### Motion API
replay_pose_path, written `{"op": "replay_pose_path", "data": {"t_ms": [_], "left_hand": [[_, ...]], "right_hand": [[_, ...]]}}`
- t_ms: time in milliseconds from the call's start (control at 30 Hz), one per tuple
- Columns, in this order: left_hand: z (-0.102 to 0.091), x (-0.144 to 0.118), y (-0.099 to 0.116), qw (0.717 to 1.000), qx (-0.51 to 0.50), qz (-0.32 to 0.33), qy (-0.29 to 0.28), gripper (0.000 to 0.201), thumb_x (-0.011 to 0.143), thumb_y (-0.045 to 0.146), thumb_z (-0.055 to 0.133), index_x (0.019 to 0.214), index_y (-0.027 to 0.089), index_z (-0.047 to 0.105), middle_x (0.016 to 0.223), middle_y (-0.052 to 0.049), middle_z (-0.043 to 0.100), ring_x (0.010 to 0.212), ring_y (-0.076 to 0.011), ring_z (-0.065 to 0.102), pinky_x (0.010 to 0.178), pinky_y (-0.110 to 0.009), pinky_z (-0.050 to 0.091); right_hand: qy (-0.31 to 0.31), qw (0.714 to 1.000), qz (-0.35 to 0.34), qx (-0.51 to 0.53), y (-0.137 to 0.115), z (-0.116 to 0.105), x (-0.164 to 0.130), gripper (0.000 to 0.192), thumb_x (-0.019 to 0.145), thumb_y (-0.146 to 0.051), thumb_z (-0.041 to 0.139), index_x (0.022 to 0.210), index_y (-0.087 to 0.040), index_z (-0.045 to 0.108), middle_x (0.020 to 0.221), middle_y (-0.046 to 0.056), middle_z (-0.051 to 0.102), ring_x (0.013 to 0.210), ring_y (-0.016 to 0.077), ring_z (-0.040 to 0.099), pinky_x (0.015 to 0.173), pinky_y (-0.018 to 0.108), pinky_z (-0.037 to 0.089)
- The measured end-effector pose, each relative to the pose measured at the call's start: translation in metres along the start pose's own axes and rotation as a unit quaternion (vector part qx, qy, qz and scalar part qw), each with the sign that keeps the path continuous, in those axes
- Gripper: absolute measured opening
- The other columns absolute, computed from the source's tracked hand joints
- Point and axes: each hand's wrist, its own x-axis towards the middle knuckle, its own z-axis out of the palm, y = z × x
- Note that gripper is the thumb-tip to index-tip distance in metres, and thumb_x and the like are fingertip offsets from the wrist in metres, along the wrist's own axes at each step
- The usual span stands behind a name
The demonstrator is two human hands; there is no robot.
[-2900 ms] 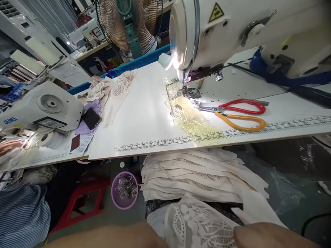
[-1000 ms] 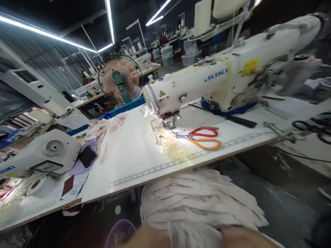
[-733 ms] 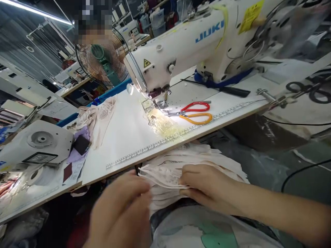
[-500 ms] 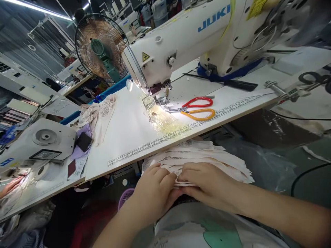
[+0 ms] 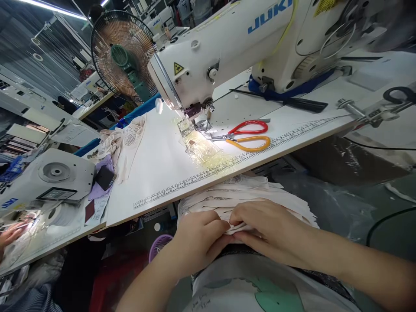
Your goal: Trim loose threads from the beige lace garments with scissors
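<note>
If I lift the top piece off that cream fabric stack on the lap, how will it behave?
Probably floppy: the stack of thin cream fabric pieces shows drooping, uneven edges. Likely light. Layers may cling or slide, since both the left hand and right hand pinch its near edge.

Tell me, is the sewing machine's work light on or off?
On: the table under the sewing machine needle glows bright, glaring beside the scissors.
</note>
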Motion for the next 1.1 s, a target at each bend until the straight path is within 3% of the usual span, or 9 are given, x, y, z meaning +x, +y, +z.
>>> {"op": "replay_pose_path", "data": {"t_ms": [167, 367, 633, 833, 1100], "left_hand": [[-0.014, 0.001, -0.004, 0.986, -0.146, -0.067, -0.053, 0.017, 0.083, 0.019, 0.049, 0.087, 0.012, 0.064, 0.079, -0.007, 0.059, 0.065, -0.0121, 0.053, 0.058, -0.021, 0.042], [-0.041, -0.004, -0.017, 0.942, -0.206, -0.195, -0.181, 0.016, 0.078, 0.019, 0.05, 0.079, 0.013, 0.065, 0.067, -0.001, 0.058, 0.058, -0.0097, 0.049, 0.053, -0.019, 0.038], [-0.023, -0.023, -0.044, 0.91, -0.229, -0.28, -0.204, 0.018, 0.081, 0.021, 0.046, 0.077, 0.013, 0.062, 0.063, 0.002, 0.051, 0.055, -0.0088, 0.042, 0.05, -0.019, 0.034], [-0.014, -0.026, -0.044, 0.931, -0.191, -0.243, -0.195, 0.018, 0.082, 0.019, 0.046, 0.076, 0.015, 0.063, 0.067, 0.0, 0.057, 0.062, -0.0115, 0.05, 0.053, -0.02, 0.038], [-0.009, -0.04, -0.041, 0.944, -0.193, -0.186, -0.192, 0.02, 0.083, 0.017, 0.045, 0.085, 0.015, 0.064, 0.074, -0.004, 0.062, 0.065, -0.0128, 0.056, 0.059, -0.022, 0.043]], "right_hand": [[-0.069, 0.994, -0.066, 0.056, 0.006, -0.029, -0.005, 0.015, 0.091, -0.02, 0.041, 0.093, -0.02, 0.056, 0.081, 0.003, 0.062, 0.074, 0.0144, 0.055, 0.066, 0.025, 0.039], [-0.125, 0.99, -0.03, 0.059, 0.028, -0.047, -0.013, 0.018, 0.088, -0.021, 0.044, 0.097, -0.018, 0.059, 0.09, 0.007, 0.064, 0.081, 0.0165, 0.058, 0.07, 0.026, 0.043], [-0.136, 0.982, 0.068, 0.113, 0.057, -0.037, -0.024, 0.02, 0.077, -0.018, 0.05, 0.093, -0.016, 0.061, 0.09, 0.006, 0.062, 0.077, 0.0143, 0.056, 0.062, 0.022, 0.044], [-0.109, 0.983, 0.087, 0.119, 0.071, -0.02, -0.027, 0.015, 0.077, -0.021, 0.051, 0.075, -0.013, 0.063, 0.074, 0.005, 0.062, 0.067, 0.0137, 0.055, 0.059, 0.023, 0.043], [-0.034, 0.987, 0.055, 0.149, 0.077, -0.006, -0.033, 0.027, 0.088, -0.031, 0.048, 0.083, -0.012, 0.066, 0.084, 0.01, 0.067, 0.08, 0.0151, 0.061, 0.071, 0.026, 0.046]]}}
